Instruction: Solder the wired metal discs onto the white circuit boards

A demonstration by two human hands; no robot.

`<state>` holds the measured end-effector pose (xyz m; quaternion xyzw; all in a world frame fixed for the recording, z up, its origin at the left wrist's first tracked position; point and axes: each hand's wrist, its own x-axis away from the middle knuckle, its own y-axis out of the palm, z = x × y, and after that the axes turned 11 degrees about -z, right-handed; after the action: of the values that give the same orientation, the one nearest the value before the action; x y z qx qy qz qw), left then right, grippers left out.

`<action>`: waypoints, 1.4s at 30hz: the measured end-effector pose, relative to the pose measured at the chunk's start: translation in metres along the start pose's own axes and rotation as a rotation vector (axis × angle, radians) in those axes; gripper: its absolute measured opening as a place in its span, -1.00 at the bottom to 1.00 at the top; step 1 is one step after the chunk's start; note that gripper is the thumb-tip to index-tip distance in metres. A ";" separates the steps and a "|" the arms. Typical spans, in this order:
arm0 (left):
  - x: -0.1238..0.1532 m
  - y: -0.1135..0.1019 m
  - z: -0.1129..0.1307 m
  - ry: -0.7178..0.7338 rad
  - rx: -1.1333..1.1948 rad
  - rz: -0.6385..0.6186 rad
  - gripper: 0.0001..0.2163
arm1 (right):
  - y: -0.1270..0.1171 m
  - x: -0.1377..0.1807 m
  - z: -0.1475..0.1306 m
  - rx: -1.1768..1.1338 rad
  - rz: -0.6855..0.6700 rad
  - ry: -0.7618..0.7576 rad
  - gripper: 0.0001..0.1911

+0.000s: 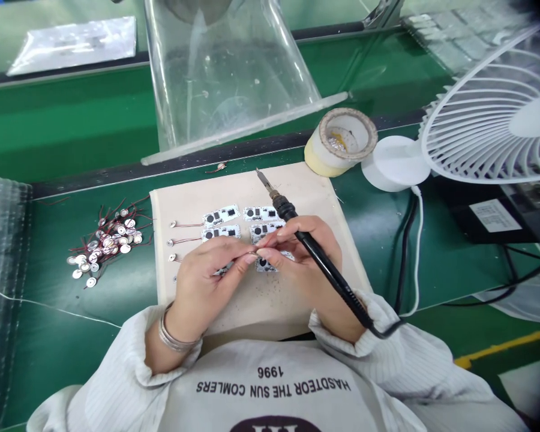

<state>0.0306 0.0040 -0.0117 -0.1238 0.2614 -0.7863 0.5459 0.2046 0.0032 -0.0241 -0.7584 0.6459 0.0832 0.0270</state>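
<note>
My left hand (pixel 211 270) is closed in a pinch over the beige board (pixel 274 306), its fingertips meeting those of my right hand. Whatever lies between the fingertips is too small and covered to make out. My right hand (pixel 312 249) holds a black soldering iron (pixel 324 264) across the base of thumb and forefinger, its tip pointing up and away. White circuit boards (pixel 221 216) lie in two columns under and beyond my hands. The left column has small round discs (pixel 173 224) on red and dark wires; some boards are partly hidden by my fingers.
A pile of wired discs (pixel 110 240) lies left on the green table (pixel 94 312). Behind the board stand a tape roll (pixel 317 153) and a clear plastic shield (pixel 234 96). A white fan (pixel 396 162) is at right, with cables and a black box (pixel 472 210).
</note>
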 end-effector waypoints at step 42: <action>-0.046 -0.009 -0.033 0.175 -0.413 -0.286 -0.91 | -0.063 0.011 -0.010 0.974 -0.104 -0.099 -0.90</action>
<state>0.0250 0.0583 -0.0306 -0.1998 0.4423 -0.7931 0.3680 0.2696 0.0018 -0.0204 -0.6841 0.5688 -0.1939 0.4134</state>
